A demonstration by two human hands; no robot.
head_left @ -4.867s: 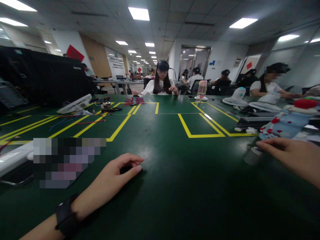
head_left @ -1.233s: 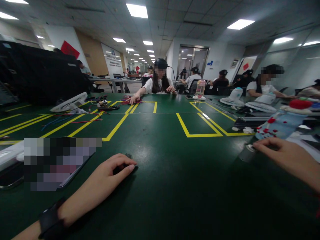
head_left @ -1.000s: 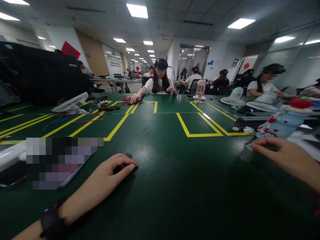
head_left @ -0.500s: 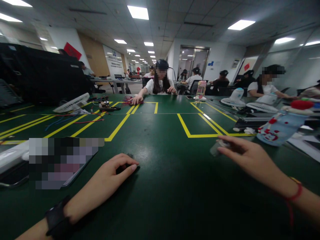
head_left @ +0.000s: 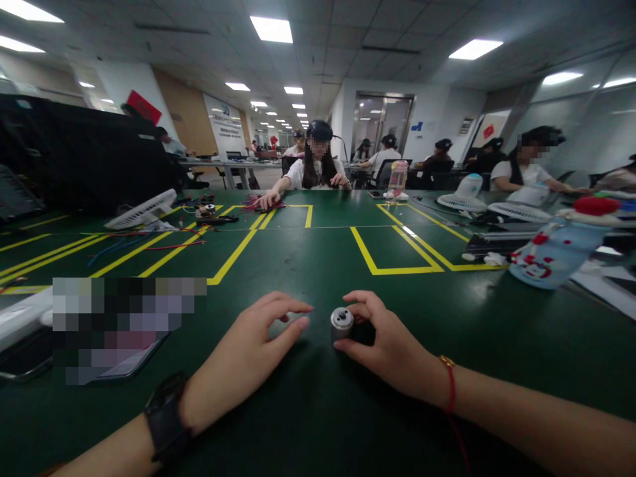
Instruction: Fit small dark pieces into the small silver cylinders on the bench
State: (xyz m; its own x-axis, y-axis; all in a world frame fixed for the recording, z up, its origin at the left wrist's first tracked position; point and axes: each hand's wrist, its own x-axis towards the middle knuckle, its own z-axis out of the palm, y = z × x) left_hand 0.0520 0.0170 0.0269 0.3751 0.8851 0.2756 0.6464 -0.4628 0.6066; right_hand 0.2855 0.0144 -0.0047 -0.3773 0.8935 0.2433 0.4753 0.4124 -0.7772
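My right hand [head_left: 392, 344] is closed around a small silver cylinder [head_left: 342, 324], a motor-like part with a metal face, which stands upright on the green table [head_left: 318, 265] in front of me. My left hand [head_left: 258, 344] rests on the table just left of it, fingers spread and curved, its fingertips a short gap from the cylinder. Nothing shows in the left hand. A black watch sits on my left wrist and a red string on my right.
A flat device [head_left: 124, 324] and a white strip [head_left: 20, 321] lie at the left. A light-blue bottle with red marks [head_left: 551, 255] lies at the right. Yellow tape lines, white fans [head_left: 144, 211], loose wires and seated people [head_left: 318, 165] fill the far side.
My right hand picked the silver cylinder up at the far right and carried it left to the middle. My left hand lifted off its spot and shifted right toward it.
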